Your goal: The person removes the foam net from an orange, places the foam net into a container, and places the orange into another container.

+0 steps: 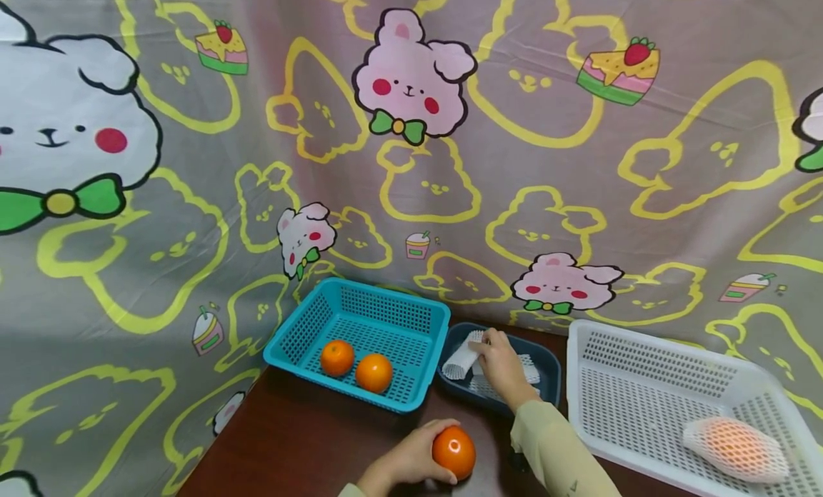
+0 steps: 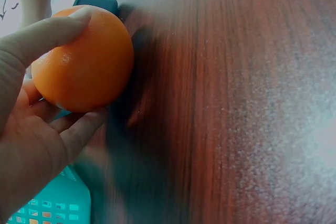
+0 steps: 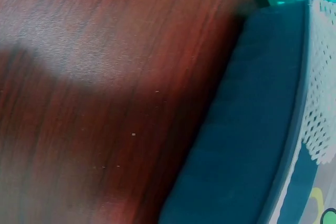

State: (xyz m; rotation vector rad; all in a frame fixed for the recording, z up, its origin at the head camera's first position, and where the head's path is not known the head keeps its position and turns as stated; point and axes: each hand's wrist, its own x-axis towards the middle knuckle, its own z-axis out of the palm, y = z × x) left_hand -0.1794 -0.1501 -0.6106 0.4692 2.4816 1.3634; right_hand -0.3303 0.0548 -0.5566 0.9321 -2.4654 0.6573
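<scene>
My left hand (image 1: 413, 455) grips an orange (image 1: 455, 452) low over the brown table. In the left wrist view the thumb lies on top of the orange (image 2: 86, 69), with fingers beneath it. My right hand (image 1: 503, 366) reaches into a dark blue tray (image 1: 551, 375) and pinches a rolled white foam net sleeve (image 1: 459, 363). Other foam net sleeves (image 1: 530, 369) lie in that tray, partly hidden by the hand. The right wrist view catches the tray's outer wall (image 3: 231, 124) and a netted sleeve (image 3: 320, 87), while the hand itself is out of sight there.
A turquoise basket (image 1: 302, 374) with two oranges (image 1: 356, 366) stands left of the tray. To the right, a white basket (image 1: 617, 440) holds an orange fruit in a foam net (image 1: 736, 448). Behind everything hangs a patterned curtain (image 1: 437, 183).
</scene>
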